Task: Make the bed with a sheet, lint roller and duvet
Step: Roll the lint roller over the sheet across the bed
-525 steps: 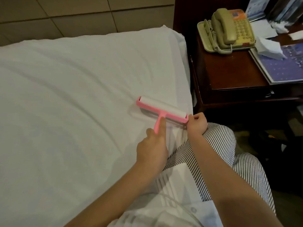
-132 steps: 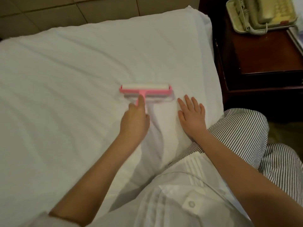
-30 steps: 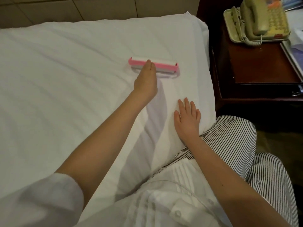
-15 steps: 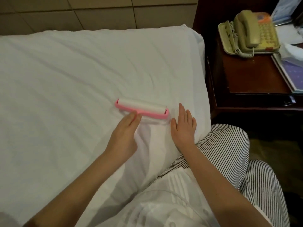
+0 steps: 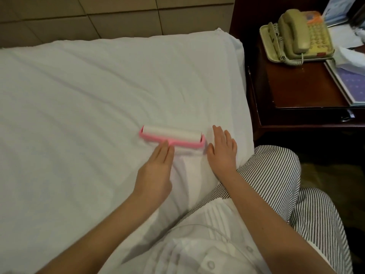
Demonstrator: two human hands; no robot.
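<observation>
A pink lint roller point(image 5: 171, 136) with a white sticky drum lies across the white sheet point(image 5: 79, 105), near the bed's right edge. My left hand point(image 5: 156, 173) covers its handle from behind, fingers stretched forward to the pink frame. My right hand point(image 5: 222, 151) rests flat on the sheet just right of the roller, fingers together, holding nothing. The sheet shows soft wrinkles running toward the far right corner. No duvet is in view.
A dark wooden nightstand point(image 5: 296, 91) stands close to the bed's right side, carrying a beige telephone point(image 5: 296, 34), a book point(image 5: 349, 84) and crumpled paper point(image 5: 349, 58). A padded headboard wall point(image 5: 118, 16) runs behind the bed. My striped trouser leg point(image 5: 276, 175) presses against the mattress edge.
Over the last second my left hand pulled the roller back from the far part of the sheet toward me. My right hand stayed flat on the sheet beside it.
</observation>
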